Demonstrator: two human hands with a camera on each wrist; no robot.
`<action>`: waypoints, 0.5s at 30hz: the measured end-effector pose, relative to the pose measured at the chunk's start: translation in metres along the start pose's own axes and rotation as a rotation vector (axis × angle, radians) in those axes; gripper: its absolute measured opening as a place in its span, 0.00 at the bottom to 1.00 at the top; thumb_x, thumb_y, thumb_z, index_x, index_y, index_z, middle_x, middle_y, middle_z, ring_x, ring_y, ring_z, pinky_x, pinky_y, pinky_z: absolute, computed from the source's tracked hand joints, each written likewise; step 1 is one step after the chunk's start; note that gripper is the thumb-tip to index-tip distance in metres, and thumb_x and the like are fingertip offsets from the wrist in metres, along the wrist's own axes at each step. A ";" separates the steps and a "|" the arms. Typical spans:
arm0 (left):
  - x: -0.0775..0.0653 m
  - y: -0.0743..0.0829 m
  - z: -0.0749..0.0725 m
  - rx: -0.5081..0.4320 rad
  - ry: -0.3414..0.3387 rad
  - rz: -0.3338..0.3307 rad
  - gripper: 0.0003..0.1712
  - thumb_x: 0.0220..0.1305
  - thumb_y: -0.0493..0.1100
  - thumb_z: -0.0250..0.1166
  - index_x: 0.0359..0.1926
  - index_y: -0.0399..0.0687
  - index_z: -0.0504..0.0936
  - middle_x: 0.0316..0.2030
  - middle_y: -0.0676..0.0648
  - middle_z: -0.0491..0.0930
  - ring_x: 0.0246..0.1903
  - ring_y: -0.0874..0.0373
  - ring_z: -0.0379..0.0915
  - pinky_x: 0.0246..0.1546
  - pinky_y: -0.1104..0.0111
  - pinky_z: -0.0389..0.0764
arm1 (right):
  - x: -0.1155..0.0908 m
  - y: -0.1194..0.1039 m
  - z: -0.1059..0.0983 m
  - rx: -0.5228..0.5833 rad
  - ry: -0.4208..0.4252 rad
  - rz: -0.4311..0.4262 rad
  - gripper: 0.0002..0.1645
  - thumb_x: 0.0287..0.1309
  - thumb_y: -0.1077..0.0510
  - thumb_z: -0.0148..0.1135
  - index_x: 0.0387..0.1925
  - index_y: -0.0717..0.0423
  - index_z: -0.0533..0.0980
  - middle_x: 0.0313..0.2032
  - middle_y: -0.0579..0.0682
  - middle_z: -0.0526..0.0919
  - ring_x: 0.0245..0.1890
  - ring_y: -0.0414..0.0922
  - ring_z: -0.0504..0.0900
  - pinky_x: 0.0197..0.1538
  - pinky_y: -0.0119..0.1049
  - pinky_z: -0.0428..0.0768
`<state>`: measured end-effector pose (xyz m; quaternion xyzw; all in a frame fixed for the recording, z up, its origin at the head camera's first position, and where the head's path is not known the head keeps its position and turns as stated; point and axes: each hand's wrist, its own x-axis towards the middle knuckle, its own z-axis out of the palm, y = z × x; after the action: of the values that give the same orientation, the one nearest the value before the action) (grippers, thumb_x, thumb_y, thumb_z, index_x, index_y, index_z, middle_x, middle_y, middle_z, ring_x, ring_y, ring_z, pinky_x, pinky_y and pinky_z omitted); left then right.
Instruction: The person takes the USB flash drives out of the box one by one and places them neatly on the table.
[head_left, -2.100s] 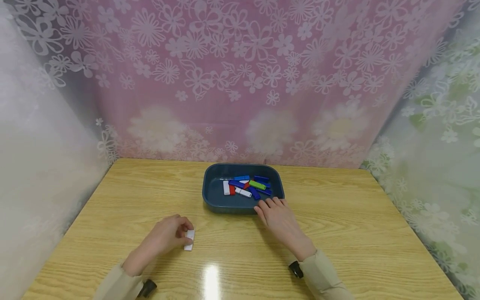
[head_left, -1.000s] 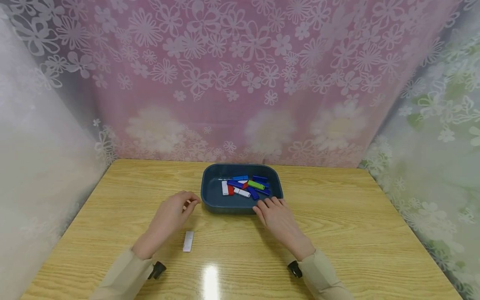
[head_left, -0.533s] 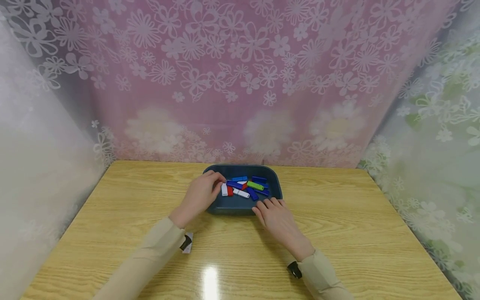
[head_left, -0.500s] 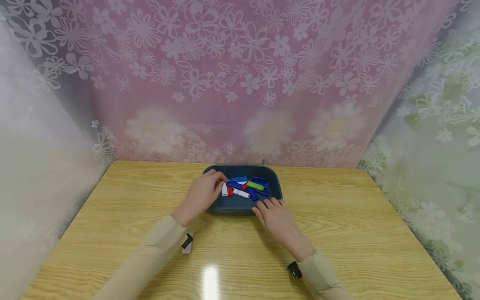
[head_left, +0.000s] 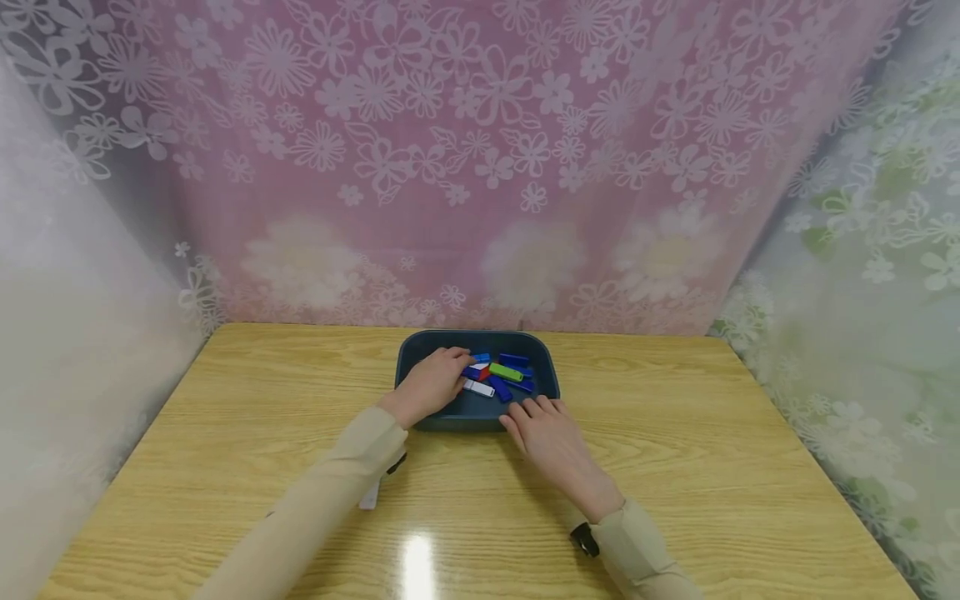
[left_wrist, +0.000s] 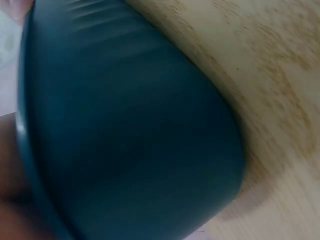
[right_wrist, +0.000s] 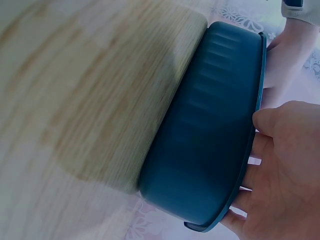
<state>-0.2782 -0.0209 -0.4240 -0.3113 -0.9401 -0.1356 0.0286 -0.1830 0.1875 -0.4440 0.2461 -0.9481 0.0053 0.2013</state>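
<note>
A dark blue-green plastic basin (head_left: pixel 480 423) stands on the table with several USB flash drives inside. Among them are a lime green drive (head_left: pixel 506 372), a white drive (head_left: pixel 478 388), a dark blue drive (head_left: pixel 499 388) and a lighter blue one (head_left: pixel 482 358). My left hand (head_left: pixel 431 385) reaches over the basin's left side, fingertips down among the drives; whether they hold one is hidden. My right hand (head_left: pixel 551 437) holds the basin's near right rim, thumb outside and fingers over the edge in the right wrist view. A white flash drive (head_left: pixel 370 497) lies on the table, partly behind my left sleeve.
The wood-grain table (head_left: pixel 675 433) carries the basin near its middle. A pink floral curtain (head_left: pixel 450 167) hangs behind the far edge, with pale cloth at both sides. In the left wrist view the basin's outer wall (left_wrist: pixel 135 115) fills most of the picture.
My left hand has left the white flash drive on the table, moved forward and right, and gone further into the basin. It now covers the left drives. My right hand stays at the rim.
</note>
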 end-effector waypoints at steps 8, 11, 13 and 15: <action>0.006 -0.005 0.011 0.050 0.004 -0.029 0.19 0.70 0.40 0.65 0.60 0.40 0.80 0.54 0.40 0.80 0.53 0.45 0.77 0.57 0.56 0.79 | 0.000 0.001 0.000 0.006 0.010 -0.003 0.14 0.73 0.48 0.57 0.39 0.53 0.79 0.32 0.49 0.81 0.37 0.51 0.78 0.49 0.47 0.76; 0.006 -0.006 0.014 0.060 0.011 -0.039 0.18 0.67 0.41 0.69 0.55 0.42 0.83 0.48 0.42 0.81 0.49 0.47 0.78 0.53 0.57 0.80 | 0.000 0.001 0.001 -0.002 0.000 -0.001 0.14 0.74 0.48 0.56 0.39 0.53 0.79 0.32 0.49 0.81 0.37 0.51 0.79 0.49 0.46 0.76; 0.007 -0.006 0.015 0.061 0.007 -0.047 0.17 0.65 0.43 0.72 0.53 0.44 0.83 0.47 0.43 0.81 0.48 0.48 0.78 0.52 0.57 0.81 | 0.000 0.001 0.001 -0.001 -0.005 0.002 0.14 0.74 0.48 0.56 0.40 0.53 0.79 0.33 0.49 0.81 0.38 0.51 0.78 0.49 0.47 0.76; 0.007 -0.005 0.016 0.066 0.004 -0.057 0.16 0.62 0.43 0.74 0.50 0.46 0.84 0.45 0.45 0.81 0.47 0.49 0.78 0.49 0.57 0.81 | 0.000 0.001 0.001 0.002 -0.004 0.006 0.14 0.74 0.48 0.56 0.40 0.53 0.79 0.33 0.49 0.82 0.38 0.51 0.78 0.50 0.47 0.76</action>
<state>-0.2863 -0.0168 -0.4394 -0.2830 -0.9525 -0.1060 0.0367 -0.1837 0.1879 -0.4448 0.2435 -0.9493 0.0064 0.1989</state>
